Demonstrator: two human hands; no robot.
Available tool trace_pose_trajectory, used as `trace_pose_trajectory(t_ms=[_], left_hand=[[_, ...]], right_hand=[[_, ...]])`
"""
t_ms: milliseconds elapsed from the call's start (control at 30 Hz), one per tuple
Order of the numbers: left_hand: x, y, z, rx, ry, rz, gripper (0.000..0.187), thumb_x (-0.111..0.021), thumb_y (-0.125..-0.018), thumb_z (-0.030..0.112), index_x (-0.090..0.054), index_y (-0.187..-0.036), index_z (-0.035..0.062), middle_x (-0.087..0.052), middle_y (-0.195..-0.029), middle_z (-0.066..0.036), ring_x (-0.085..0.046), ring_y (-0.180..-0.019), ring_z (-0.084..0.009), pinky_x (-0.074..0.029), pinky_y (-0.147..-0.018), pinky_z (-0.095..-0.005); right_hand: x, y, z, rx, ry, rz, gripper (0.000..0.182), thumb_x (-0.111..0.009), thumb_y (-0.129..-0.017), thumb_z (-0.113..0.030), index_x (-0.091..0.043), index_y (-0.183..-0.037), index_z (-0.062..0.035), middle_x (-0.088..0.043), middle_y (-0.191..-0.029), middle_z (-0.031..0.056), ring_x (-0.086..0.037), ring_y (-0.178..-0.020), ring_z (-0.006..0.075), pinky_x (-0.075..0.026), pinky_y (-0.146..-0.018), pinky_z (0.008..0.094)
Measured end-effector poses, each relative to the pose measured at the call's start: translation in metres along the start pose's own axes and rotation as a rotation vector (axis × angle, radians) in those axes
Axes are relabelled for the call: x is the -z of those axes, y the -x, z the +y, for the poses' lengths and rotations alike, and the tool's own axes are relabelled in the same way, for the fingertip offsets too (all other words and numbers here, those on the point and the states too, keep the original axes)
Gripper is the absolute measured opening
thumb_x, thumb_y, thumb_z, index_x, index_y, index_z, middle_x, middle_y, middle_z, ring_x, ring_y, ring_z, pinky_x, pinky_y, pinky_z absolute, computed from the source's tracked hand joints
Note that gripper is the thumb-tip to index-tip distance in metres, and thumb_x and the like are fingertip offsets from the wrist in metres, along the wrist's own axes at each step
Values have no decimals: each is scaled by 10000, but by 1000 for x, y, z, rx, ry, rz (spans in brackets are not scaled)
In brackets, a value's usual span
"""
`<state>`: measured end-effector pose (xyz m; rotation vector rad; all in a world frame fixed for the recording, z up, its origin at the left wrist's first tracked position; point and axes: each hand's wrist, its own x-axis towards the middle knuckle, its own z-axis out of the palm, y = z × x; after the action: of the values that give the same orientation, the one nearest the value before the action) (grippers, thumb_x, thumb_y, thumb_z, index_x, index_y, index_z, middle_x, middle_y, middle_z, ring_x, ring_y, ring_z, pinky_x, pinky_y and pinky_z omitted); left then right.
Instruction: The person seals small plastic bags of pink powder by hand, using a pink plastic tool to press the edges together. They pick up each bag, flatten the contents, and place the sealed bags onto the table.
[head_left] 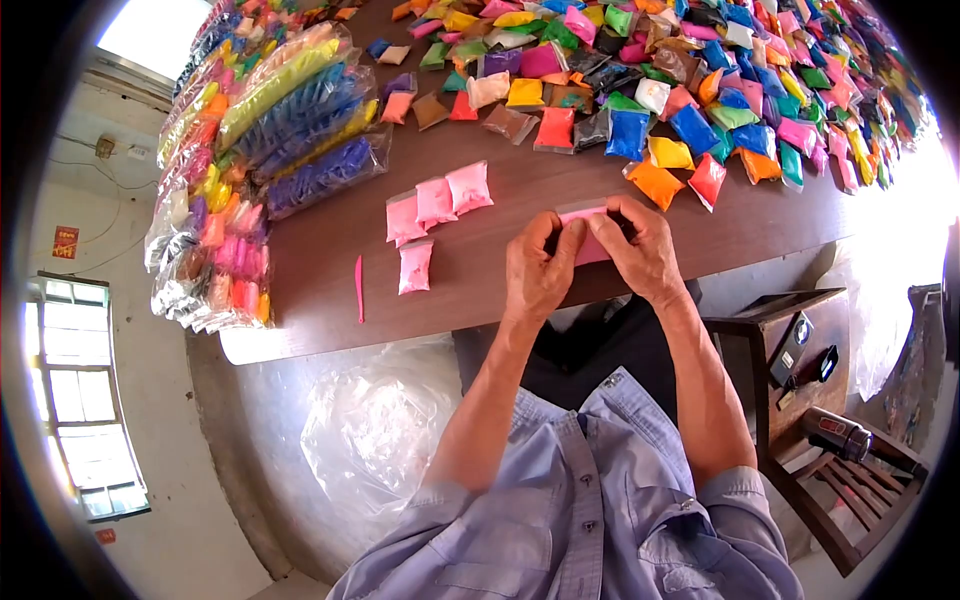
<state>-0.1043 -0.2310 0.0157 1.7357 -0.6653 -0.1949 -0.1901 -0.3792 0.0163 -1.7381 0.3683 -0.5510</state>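
Note:
My left hand [537,268] and my right hand [638,248] meet over a small pink packet [590,247] at the near edge of the brown table [480,270]. Both hands grip it, fingers pinched along its top edge; most of the packet is hidden behind them. Left of my hands, three pink packets [436,202] lie side by side, with one more pink packet [415,266] just below them. A thin pink stick [359,289] lies further left.
Several loose packets of many colours [700,80] cover the far and right side of the table. Large clear bags stuffed with coloured packets [260,150] are stacked at the left. A clear plastic bag [375,430] lies on the floor below; a wooden chair [820,400] with tools stands right.

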Motion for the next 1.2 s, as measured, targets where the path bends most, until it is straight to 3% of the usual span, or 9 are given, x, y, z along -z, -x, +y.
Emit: trace_pose_trajectory(t_ms=[233, 300, 633, 733, 800, 933, 1000, 1200], left_hand=[[0, 0, 5, 106, 153, -26, 241, -706, -1049, 226, -713, -992, -8, -610, -786, 27, -522, -764, -60, -449, -669, -258], [-1, -1, 1, -1, 110, 25, 252, -715, -1043, 223, -728, -1023, -28, -673, -773, -12, -559, -741, -81, -501, -676, -287], [-1, 0, 5, 137, 254, 4, 260, -692, -1059, 230, -727, -1018, -24, -645, -758, -30, -543, -740, -68, -482, -670, -271], [2, 1, 3, 125, 51, -89, 266, -695, -1060, 241, -720, -1011, -19, -604, -714, -36, -517, -701, -69, -459, -626, -283], [0, -1, -2, 23, 78, 20, 281, -707, -1053, 263, -715, -999, -13, -575, -688, -42, -502, -670, -75, -447, -602, -295], [1, -1, 4, 34, 44, 29, 284, -714, -1049, 262, -715, -1022, -20, -584, -690, -42, -510, -678, -72, -454, -607, -293], [1, 1, 14, 67, 119, -57, 280, -708, -1053, 246, -711, -1058, -34, -616, -713, -30, -520, -691, -72, -464, -611, -297], [-4, -1, 2, -26, 127, -16, 248, -714, -1047, 208, -709, -1100, -34, -677, -819, -4, -543, -736, -58, -470, -644, -261]], right_hand=[[-1, 2, 2, 52, -6, 4, 195, -733, -971, -176, -706, -1019, 12, -682, -874, 71, -623, -794, 134, -497, -689, 292], [-2, 2, 3, 64, 11, 2, 188, -736, -969, -165, -713, -1028, 12, -690, -886, 72, -626, -799, 133, -501, -699, 295], [-2, 0, -1, 82, -28, 94, 166, -712, -1012, -132, -720, -1060, 27, -677, -861, 42, -602, -801, 95, -500, -712, 280], [-3, -1, 0, 98, -27, 141, 177, -708, -1019, -140, -717, -1083, 25, -677, -860, 37, -599, -795, 92, -503, -719, 273], [-2, 0, -2, 42, 7, 61, 189, -696, -1032, -146, -717, -1121, 20, -697, -883, 45, -606, -806, 93, -516, -739, 271], [-2, 1, -5, 37, 39, 22, 213, -702, -1037, -157, -715, -1164, 13, -706, -906, 53, -615, -822, 95, -526, -754, 272], [-4, -1, 0, 133, -15, 78, 238, -726, -1027, -168, -715, -1188, 8, -714, -925, 62, -621, -838, 98, -529, -752, 278], [-3, -1, 1, 95, 12, 65, 242, -732, -1022, -177, -716, -1179, 7, -722, -936, 83, -630, -837, 113, -533, -745, 289]])
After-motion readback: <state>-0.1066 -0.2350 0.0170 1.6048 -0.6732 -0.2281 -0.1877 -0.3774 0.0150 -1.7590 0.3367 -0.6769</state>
